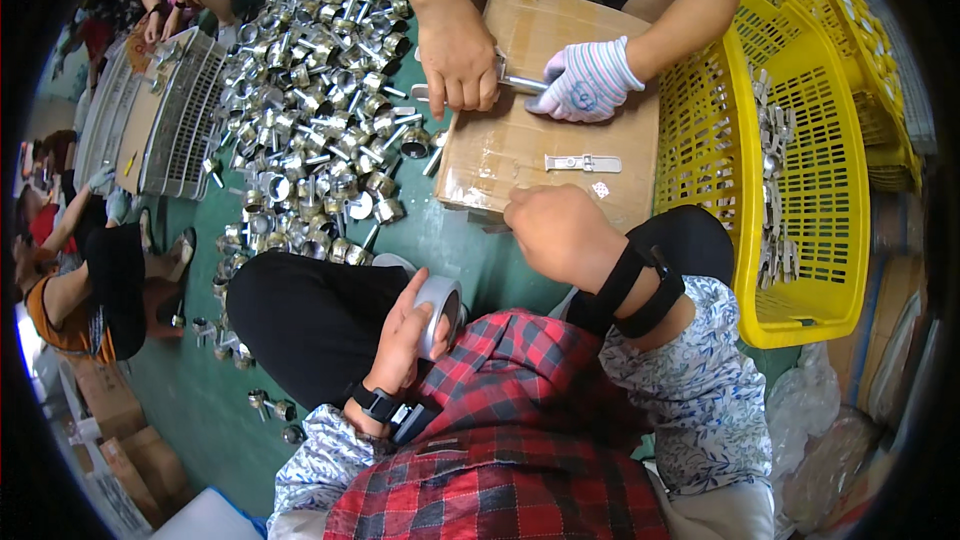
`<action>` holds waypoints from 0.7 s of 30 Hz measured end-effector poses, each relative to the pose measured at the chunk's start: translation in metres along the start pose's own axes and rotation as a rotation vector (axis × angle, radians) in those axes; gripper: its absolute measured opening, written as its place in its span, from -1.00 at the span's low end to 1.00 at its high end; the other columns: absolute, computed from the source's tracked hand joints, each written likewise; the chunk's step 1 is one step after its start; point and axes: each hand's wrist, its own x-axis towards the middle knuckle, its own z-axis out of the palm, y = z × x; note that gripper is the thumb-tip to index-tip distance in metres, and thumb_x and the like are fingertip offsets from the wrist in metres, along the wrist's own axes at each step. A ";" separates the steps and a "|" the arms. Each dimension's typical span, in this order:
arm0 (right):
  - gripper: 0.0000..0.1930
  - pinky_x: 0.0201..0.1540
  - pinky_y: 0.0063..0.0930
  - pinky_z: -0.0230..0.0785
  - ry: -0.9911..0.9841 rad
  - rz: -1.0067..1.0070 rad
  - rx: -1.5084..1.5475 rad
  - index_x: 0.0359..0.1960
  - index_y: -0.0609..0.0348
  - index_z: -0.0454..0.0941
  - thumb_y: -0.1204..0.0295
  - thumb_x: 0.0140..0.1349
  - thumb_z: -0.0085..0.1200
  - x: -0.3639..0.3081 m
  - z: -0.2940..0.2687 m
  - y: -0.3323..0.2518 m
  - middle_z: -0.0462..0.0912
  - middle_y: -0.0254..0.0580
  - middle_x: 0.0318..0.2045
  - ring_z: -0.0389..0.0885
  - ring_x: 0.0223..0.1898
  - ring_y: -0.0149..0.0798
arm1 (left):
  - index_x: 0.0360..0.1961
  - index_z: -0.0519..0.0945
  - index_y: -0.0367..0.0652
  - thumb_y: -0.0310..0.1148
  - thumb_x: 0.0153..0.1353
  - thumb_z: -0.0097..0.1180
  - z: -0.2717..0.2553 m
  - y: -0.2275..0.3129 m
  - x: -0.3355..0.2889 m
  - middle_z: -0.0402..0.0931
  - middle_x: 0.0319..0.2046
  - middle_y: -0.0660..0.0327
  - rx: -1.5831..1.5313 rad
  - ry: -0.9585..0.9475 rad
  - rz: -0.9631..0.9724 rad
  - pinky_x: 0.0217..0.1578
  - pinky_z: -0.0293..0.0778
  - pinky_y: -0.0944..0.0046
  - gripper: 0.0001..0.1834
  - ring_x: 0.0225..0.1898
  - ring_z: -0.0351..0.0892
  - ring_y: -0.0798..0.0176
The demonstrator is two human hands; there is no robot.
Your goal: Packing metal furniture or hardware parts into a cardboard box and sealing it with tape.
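My left hand [400,335] grips a roll of grey tape [446,302] above my lap. At the near edge of a cardboard box [560,30], my right hand [565,235] is closed, its fingertips turned away, so what they hold, if anything, is hidden. A flat metal latch-like piece [583,163] lies on the box just beyond that hand. Across from me, a co-worker's bare hand [455,55] and striped-gloved hand [588,82] hold a metal part with a rod [524,83] over the box.
A large pile of metal cups with stems [310,110] covers the green floor [200,420] on the left. At right stands a yellow basket [800,325] with metal pieces [775,160] inside. Grey crates [185,130] and other people are farther left.
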 end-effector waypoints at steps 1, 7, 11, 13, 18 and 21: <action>-0.88 -0.27 -0.18 0.53 0.000 -0.002 0.002 -0.46 0.12 0.66 0.41 0.10 0.10 -0.001 0.000 0.001 0.69 -0.05 -0.43 0.72 -0.33 -0.02 | 0.60 -0.10 -0.19 -0.28 0.48 -0.13 0.000 -0.001 0.000 0.39 -0.51 0.20 -0.002 0.000 0.001 -0.53 0.28 0.32 -0.24 -0.62 0.29 0.32; -0.87 -0.28 -0.15 0.53 0.033 -0.043 0.046 -0.46 0.13 0.64 0.42 0.13 0.06 0.002 0.001 0.003 0.68 -0.04 -0.45 0.71 -0.34 -0.01 | 0.61 -0.10 -0.13 -0.28 0.50 -0.11 -0.007 -0.011 0.003 0.42 -0.50 0.19 -0.043 -0.001 -0.010 -0.54 0.31 0.33 -0.25 -0.62 0.32 0.33; -0.89 -0.30 -0.10 0.52 0.084 -0.079 0.050 -0.46 0.15 0.62 0.43 0.11 0.07 0.011 0.000 -0.002 0.66 -0.03 -0.43 0.69 -0.36 0.02 | 0.61 -0.16 -0.11 -0.27 0.53 -0.13 -0.020 -0.008 0.000 0.41 -0.50 0.21 -0.018 -0.033 0.028 -0.53 0.32 0.36 -0.24 -0.61 0.32 0.37; -0.90 -0.29 -0.07 0.52 0.031 -0.031 0.060 -0.47 0.16 0.62 0.44 0.10 0.09 0.013 -0.012 -0.006 0.65 -0.02 -0.41 0.69 -0.35 0.04 | 0.62 -0.19 -0.10 -0.27 0.54 -0.14 -0.022 -0.003 -0.001 0.41 -0.50 0.23 0.010 -0.071 0.035 -0.53 0.32 0.37 -0.23 -0.61 0.32 0.38; -0.92 -0.26 -0.04 0.51 0.002 -0.025 0.093 -0.49 0.18 0.63 0.45 0.04 0.15 0.012 -0.022 -0.014 0.65 0.00 -0.37 0.68 -0.32 0.06 | 0.63 -0.25 -0.07 -0.27 0.57 -0.15 -0.026 -0.005 -0.004 0.40 -0.49 0.26 0.036 -0.107 0.031 -0.53 0.32 0.40 -0.22 -0.61 0.31 0.43; -0.92 -0.26 -0.06 0.51 -0.005 -0.052 0.096 -0.52 0.20 0.63 0.45 0.02 0.18 0.012 -0.021 -0.019 0.65 0.00 -0.37 0.68 -0.31 0.05 | 0.63 -0.26 -0.07 -0.27 0.58 -0.17 -0.028 -0.013 -0.008 0.40 -0.49 0.28 0.008 -0.107 0.018 -0.52 0.33 0.41 -0.23 -0.61 0.30 0.44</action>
